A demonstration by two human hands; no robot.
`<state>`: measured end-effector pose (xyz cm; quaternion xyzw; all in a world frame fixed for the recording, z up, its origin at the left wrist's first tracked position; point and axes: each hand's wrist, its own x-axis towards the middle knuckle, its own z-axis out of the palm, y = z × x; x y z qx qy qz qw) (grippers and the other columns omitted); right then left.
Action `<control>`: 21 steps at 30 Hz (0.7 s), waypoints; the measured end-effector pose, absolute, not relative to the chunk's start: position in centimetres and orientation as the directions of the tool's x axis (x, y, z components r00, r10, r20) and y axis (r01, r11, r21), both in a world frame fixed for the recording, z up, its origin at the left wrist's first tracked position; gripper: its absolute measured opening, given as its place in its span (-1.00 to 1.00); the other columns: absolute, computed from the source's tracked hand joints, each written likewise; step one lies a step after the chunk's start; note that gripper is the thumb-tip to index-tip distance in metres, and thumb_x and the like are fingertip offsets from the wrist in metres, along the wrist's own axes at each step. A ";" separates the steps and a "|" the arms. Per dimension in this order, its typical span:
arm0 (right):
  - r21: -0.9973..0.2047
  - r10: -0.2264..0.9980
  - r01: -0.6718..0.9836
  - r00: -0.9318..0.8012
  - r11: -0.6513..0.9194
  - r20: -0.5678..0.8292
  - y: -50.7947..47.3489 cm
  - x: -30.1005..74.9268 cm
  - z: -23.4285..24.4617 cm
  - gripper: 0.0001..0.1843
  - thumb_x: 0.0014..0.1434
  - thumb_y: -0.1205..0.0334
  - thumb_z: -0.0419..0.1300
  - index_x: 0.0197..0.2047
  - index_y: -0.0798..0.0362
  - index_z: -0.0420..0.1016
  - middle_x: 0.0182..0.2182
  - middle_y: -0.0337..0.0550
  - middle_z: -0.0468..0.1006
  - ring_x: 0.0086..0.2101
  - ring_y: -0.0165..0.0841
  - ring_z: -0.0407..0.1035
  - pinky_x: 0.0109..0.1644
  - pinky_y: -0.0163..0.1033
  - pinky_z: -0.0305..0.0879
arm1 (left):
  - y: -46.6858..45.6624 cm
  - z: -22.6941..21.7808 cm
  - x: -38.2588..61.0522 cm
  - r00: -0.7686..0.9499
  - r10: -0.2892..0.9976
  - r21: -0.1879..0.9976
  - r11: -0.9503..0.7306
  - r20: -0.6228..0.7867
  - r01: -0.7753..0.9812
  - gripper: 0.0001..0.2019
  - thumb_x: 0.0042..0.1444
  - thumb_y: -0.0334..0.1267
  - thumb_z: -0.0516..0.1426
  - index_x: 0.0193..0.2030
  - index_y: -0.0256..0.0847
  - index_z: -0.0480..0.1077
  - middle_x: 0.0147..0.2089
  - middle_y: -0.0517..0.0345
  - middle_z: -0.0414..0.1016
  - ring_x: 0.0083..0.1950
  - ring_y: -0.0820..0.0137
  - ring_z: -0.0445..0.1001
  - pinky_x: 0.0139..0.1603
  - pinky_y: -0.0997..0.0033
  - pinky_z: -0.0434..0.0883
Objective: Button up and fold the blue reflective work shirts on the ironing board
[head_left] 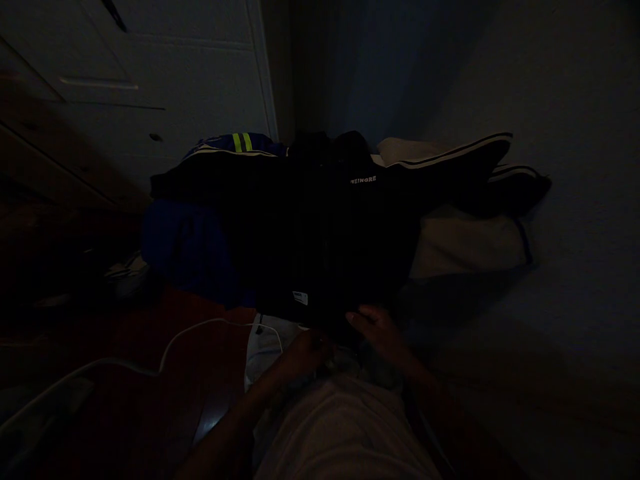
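The room is very dark. A black garment [320, 247] with a small white label lies spread on the bed in front of me. My left hand [306, 352] sits at its near edge with the fingers curled, pinching the dark cloth. My right hand [376, 327] rests on the same edge just to the right, its fingers bent down onto the fabric. Whether the right hand grips the cloth or only presses on it is hard to see.
More clothes are piled behind: a blue garment with yellow-green stripes [235, 147], dark trousers with white side stripes [460, 160] and a pale folded cloth [470, 243]. A white cable [200, 330] runs over a red surface at the left. A white cupboard door [190, 80] stands behind.
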<state>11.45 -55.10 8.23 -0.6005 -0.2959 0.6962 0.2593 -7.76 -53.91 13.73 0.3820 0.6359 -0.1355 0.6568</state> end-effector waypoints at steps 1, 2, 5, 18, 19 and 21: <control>-0.711 0.712 -0.046 -0.101 -0.701 -0.695 -55.1 11.3 8.7 -0.54 0.01 -0.16 0.18 -0.59 0.03 0.19 -0.62 -0.32 0.17 -0.53 -0.46 0.11 -0.49 -0.37 0.05 | -54.6 14.2 -7.3 0.149 0.262 0.301 0.801 -0.953 0.518 -0.78 -0.04 -0.17 0.22 -0.30 -0.26 0.48 -0.34 0.11 0.53 -0.36 0.37 0.44 -0.37 0.44 0.29; -0.701 0.706 -0.085 -0.079 -0.708 -0.703 -55.1 11.2 9.3 -0.55 -0.01 -0.16 0.21 -0.58 0.03 0.21 -0.61 -0.31 0.18 -0.52 -0.46 0.12 -0.48 -0.37 0.07 | -55.3 14.6 -7.0 0.158 0.199 0.242 0.911 -0.967 0.333 -0.78 -0.06 -0.20 0.24 -0.26 -0.24 0.49 -0.30 0.10 0.55 -0.33 0.36 0.47 -0.36 0.43 0.32; -0.698 0.720 -0.184 -0.108 -0.692 -0.685 -54.9 11.4 10.7 -0.53 0.01 -0.16 0.22 -0.58 0.03 0.20 -0.61 -0.31 0.16 -0.53 -0.46 0.09 -0.49 -0.37 0.06 | -57.0 15.4 -6.2 0.194 0.138 0.089 0.966 -0.971 -0.244 -0.85 -0.13 -0.38 0.26 -0.33 -0.21 0.51 -0.28 0.10 0.57 -0.24 0.33 0.53 -0.18 0.34 0.43; -0.702 0.776 -0.389 -0.501 -0.597 -0.383 -57.4 13.6 13.4 -0.57 0.23 -0.12 0.14 0.00 0.02 0.40 -0.30 -0.13 0.57 -0.34 -0.35 0.49 -0.26 -0.22 0.44 | -57.5 20.3 -4.1 -0.032 0.382 0.328 0.746 -0.924 -0.580 -0.60 0.09 -0.31 0.26 0.10 -0.27 0.42 -0.03 -0.02 0.59 0.09 0.16 0.50 0.22 0.10 0.35; -0.754 0.804 -0.383 -0.506 -0.534 -0.313 -57.8 13.7 13.7 -0.55 0.25 -0.05 0.16 0.11 0.00 0.36 -0.20 -0.09 0.58 -0.25 -0.32 0.51 -0.17 -0.18 0.46 | -57.3 20.7 -3.7 -0.030 0.389 0.333 0.744 -0.921 -0.578 -0.62 0.10 -0.28 0.26 0.08 -0.27 0.44 -0.02 -0.02 0.59 0.10 0.16 0.50 0.22 0.11 0.35; -0.869 0.860 -0.325 -0.473 -0.372 -0.191 -58.2 13.9 14.3 -0.51 0.26 0.10 0.18 0.24 -0.05 0.28 -0.10 -0.06 0.56 -0.14 -0.32 0.49 -0.05 -0.13 0.44 | -56.9 21.5 -2.9 -0.008 0.403 0.334 0.748 -0.915 -0.573 -0.64 0.12 -0.21 0.25 0.05 -0.26 0.45 0.01 -0.02 0.57 0.15 0.13 0.46 0.22 0.10 0.34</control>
